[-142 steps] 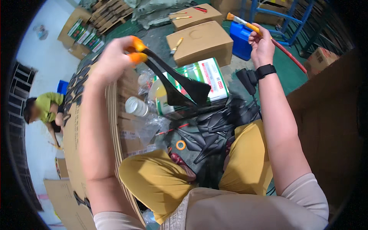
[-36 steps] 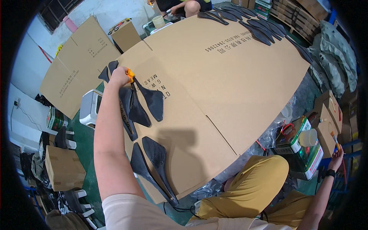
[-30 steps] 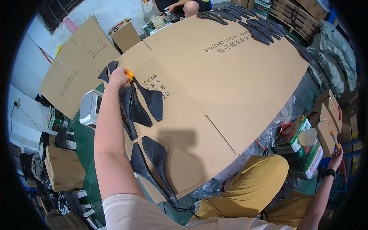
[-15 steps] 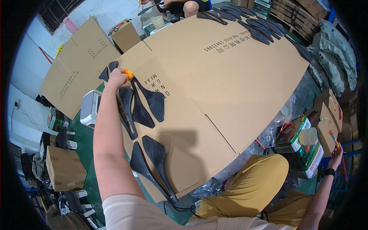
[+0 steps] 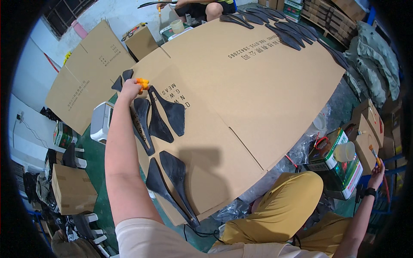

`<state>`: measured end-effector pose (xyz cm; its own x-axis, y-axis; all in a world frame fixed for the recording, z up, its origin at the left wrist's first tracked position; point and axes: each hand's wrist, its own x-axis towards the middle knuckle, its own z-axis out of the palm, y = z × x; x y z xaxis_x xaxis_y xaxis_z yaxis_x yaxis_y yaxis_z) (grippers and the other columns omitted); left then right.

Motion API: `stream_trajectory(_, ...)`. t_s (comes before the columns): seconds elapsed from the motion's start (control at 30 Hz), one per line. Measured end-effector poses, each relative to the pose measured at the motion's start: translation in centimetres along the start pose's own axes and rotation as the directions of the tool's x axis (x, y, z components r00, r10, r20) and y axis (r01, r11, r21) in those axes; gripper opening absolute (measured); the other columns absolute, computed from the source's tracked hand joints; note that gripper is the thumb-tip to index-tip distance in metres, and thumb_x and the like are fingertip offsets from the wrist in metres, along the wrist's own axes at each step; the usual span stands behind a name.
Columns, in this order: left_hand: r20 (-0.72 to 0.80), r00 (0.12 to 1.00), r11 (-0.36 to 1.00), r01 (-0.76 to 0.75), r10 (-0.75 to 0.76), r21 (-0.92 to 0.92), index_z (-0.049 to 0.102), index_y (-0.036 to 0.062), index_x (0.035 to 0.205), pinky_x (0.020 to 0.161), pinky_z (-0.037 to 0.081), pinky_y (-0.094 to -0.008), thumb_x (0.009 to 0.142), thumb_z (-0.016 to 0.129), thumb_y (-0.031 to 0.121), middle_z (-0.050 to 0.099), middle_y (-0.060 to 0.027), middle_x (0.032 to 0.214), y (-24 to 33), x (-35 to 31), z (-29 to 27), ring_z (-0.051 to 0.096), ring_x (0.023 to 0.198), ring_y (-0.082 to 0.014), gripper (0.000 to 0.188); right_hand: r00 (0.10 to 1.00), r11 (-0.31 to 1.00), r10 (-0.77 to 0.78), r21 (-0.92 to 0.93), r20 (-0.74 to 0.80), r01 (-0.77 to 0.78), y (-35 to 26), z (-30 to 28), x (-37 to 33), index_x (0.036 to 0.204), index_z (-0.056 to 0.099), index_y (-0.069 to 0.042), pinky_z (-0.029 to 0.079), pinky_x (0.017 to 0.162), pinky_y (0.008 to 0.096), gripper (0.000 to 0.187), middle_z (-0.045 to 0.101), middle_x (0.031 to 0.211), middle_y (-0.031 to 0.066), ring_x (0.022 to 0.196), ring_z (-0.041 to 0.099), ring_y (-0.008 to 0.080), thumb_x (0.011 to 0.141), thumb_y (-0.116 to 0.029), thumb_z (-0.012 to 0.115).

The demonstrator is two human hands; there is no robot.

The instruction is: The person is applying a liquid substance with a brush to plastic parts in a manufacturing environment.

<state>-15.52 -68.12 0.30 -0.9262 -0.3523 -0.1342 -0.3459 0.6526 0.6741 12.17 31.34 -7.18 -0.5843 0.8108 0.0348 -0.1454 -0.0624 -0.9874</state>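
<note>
My left hand [image 5: 131, 89] reaches far out over the cardboard sheet [image 5: 223, 99], orange covers on its fingertips. Its fingers look slightly apart beside the narrow top of a black forked piece [image 5: 172, 112], and I see nothing held in them. Two small black blade ends [image 5: 122, 79] show just beyond the hand, which hides part of them. A slotted black piece [image 5: 142, 124] lies below the hand, and another forked black piece [image 5: 174, 180] lies nearer me. At the far right my right hand [image 5: 377, 174] is closed on a small brush [image 5: 373, 151], bristles up.
Several black pieces [image 5: 286, 32] lie along the far right edge. A clear plastic cup [image 5: 344, 152] stands on a green tin [image 5: 333, 161] with red-handled scissors [image 5: 321, 142]. Across the sheet sits another person [image 5: 211, 10], with a further cup [image 5: 177, 26] nearby.
My left hand's covered fingers have spread a little beside the forked piece. The other person's hands have shifted, with a long dark piece now raised. My right hand has hardly moved.
</note>
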Motion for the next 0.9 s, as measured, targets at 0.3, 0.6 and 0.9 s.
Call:
stream_trajectory(0.3,-0.029,0.997,0.996,-0.071,0.069,-0.059,0.060,0.0042,0.110,0.049,0.036,-0.0180,0.079,0.046,0.002,0.068,-0.0034,0.089,0.8,-0.7,0.0,0.051,0.058,-0.0050,0.034,0.999,1.000,-0.009,0.000,-0.032,0.009,-0.3,0.7,-0.9,0.117,0.058,-0.008,0.034,0.055,0.0162,0.035,0.048,0.072,-0.0041,0.061,0.042,0.0039,0.093,-0.029,0.046)
stream_trajectory(0.6,-0.025,0.991,0.929,-0.135,0.135,-0.345,0.052,0.0090,0.120,0.058,0.036,-0.0196,0.091,0.039,0.014,0.065,-0.0010,0.100,5.2,-3.7,-1.8,0.052,0.069,-0.0057,0.032,0.999,0.999,-0.050,0.008,-0.016,0.050,-1.3,0.1,-1.6,0.120,0.056,-0.008,0.036,0.059,0.0162,0.033,0.049,0.083,-0.0032,0.068,0.044,0.0039,0.094,-0.025,0.043)
stream_trajectory(0.9,-0.111,0.962,0.679,-0.254,0.248,-0.688,0.046,0.0093,0.122,0.066,0.044,-0.0226,0.096,0.036,0.020,0.061,-0.0030,0.105,13.2,-12.4,-1.0,0.056,0.078,-0.0079,0.030,0.992,0.991,-0.120,-0.063,0.025,0.122,-3.0,-2.2,-3.7,0.119,0.057,-0.011,0.035,0.061,0.0148,0.031,0.053,0.091,-0.0046,0.071,0.044,0.0007,0.094,-0.024,0.044)
